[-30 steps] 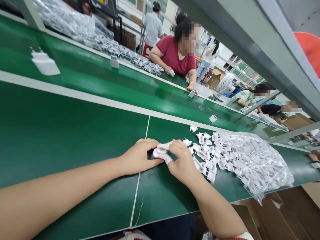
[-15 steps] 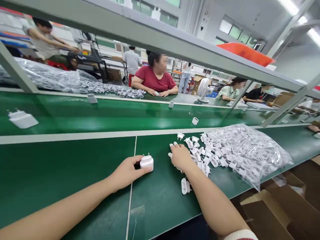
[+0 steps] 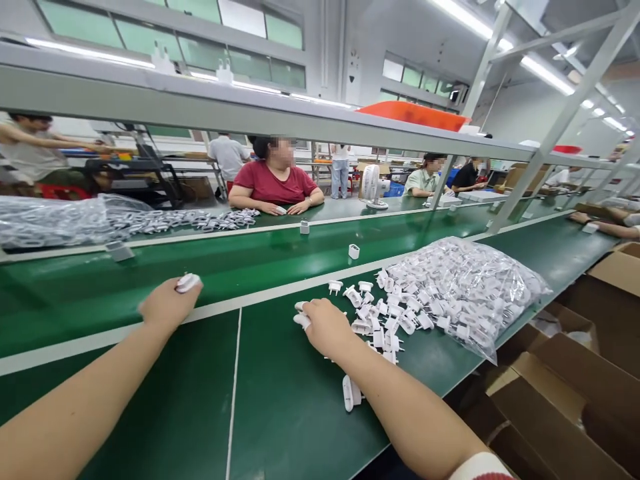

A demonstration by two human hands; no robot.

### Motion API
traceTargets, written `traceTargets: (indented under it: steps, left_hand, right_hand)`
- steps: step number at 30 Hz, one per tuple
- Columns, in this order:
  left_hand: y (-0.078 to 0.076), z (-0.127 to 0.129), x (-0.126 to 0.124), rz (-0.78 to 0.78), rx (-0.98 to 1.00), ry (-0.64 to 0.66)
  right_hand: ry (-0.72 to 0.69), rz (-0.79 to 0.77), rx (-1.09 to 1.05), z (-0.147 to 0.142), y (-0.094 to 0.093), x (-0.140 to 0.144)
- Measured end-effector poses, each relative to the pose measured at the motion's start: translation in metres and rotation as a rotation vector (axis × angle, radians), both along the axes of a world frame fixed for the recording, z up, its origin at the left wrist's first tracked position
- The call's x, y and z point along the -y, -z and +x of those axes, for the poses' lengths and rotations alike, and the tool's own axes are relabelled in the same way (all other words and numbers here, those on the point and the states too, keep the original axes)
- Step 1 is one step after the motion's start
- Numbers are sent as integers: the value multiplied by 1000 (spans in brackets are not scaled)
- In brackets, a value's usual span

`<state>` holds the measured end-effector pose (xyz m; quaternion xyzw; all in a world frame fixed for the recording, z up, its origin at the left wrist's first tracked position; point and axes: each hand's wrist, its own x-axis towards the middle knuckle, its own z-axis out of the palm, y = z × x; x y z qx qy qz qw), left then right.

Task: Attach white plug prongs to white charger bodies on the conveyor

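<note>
- The left hand point(image 3: 167, 305) is stretched forward to the white stripe that edges the moving green conveyor belt point(image 3: 280, 257); its fingers are curled closed around a small white plastic charger body point(image 3: 188, 282), which shows only at the fingertips, the rest being hidden behind the hand.
- The right hand point(image 3: 327, 327) lies palm down on the near green work surface point(image 3: 280, 407), at the left edge of a loose heap of small white plastic plug pieces with metal pins point(image 3: 387, 317); its fingertips wear white finger cots and are bent downward over the nearest pieces; whether they actually pinch one cannot be told, since the back of the hand covers them.
- A clear plastic bag full of the same white plug pieces point(image 3: 467, 293) lies just beyond the heap to the right, its open mouth spilling into it.
- A single white plug piece point(image 3: 351, 393) lies apart on the near surface, just beside the right forearm.
- On the belt, well apart from both hands, sit a small white charger point(image 3: 353, 251) and a grey-white one point(image 3: 120, 251) farther left.
- Across the belt a person in a red shirt point(image 3: 274, 187) sits with both hands on the far green strip, near another scatter of white parts.
- Open brown cardboard boxes point(image 3: 560, 400) stand below the near edge at the right.
</note>
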<state>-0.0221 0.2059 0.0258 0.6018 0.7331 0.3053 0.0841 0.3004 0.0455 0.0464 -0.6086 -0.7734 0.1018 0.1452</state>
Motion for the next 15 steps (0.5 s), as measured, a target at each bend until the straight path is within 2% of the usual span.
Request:
traceTargets:
  steps: [3,6,14,15]
  left_hand:
    - [12,-10,-9,-70,51,-115]
    - [22,-13,-12,-56,106,-188]
    - [40,-22,9,217,240,-372]
    - [43,-24,12,227,230,-340]
  right_hand:
    - [6,-13,-33,0,4,-2]
    - [-8,-44,-62,0,6,-2]
    - [-15,-105,-115,-3,1,6]
    - [-8,-110,-115,-3,0,6]
